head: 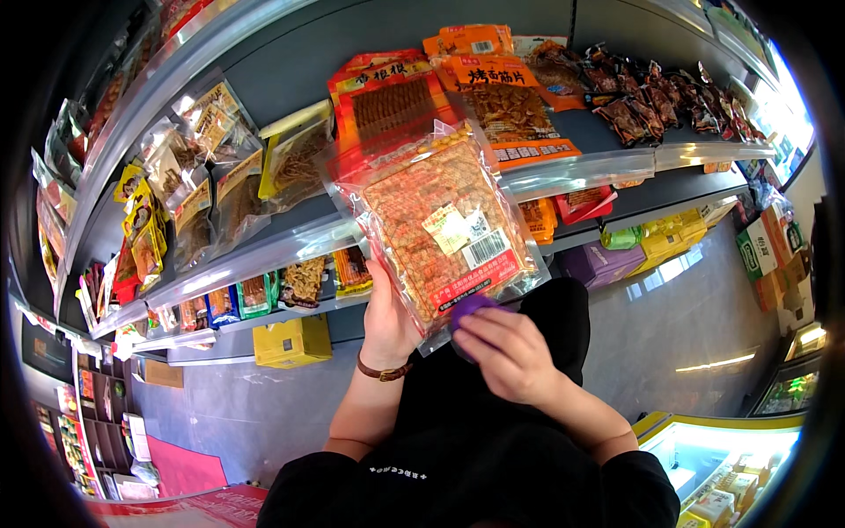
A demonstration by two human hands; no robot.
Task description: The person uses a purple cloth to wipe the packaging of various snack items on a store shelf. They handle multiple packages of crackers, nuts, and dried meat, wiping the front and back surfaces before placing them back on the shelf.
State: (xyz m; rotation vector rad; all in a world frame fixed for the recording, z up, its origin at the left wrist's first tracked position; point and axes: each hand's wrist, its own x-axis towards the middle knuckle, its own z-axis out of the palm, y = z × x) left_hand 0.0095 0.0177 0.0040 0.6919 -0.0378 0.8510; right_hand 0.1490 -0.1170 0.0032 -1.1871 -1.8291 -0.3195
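Note:
A clear plastic package of flat, reddish-brown food (422, 191) is in my left hand (388, 317), its thumb lying along the left edge. The package is tilted and bears a barcode and labels. My right hand (505, 350) grips a purple cloth (472, 317) at the package's lower edge; its fingers are bent over the cloth. Just beyond the package, red snack packets (396, 105) and orange snack packets (505, 109) lie on the shelf. The underside of my left hand's grip is hidden by the package.
The shelf's clear front rail (581, 173) runs behind the package. More bagged snacks (241, 188) stand to the left, small dark packets (634, 112) to the right. A yellow box (292, 342) and a purple box (604, 261) are below. A lit freezer (726, 429) is at lower right.

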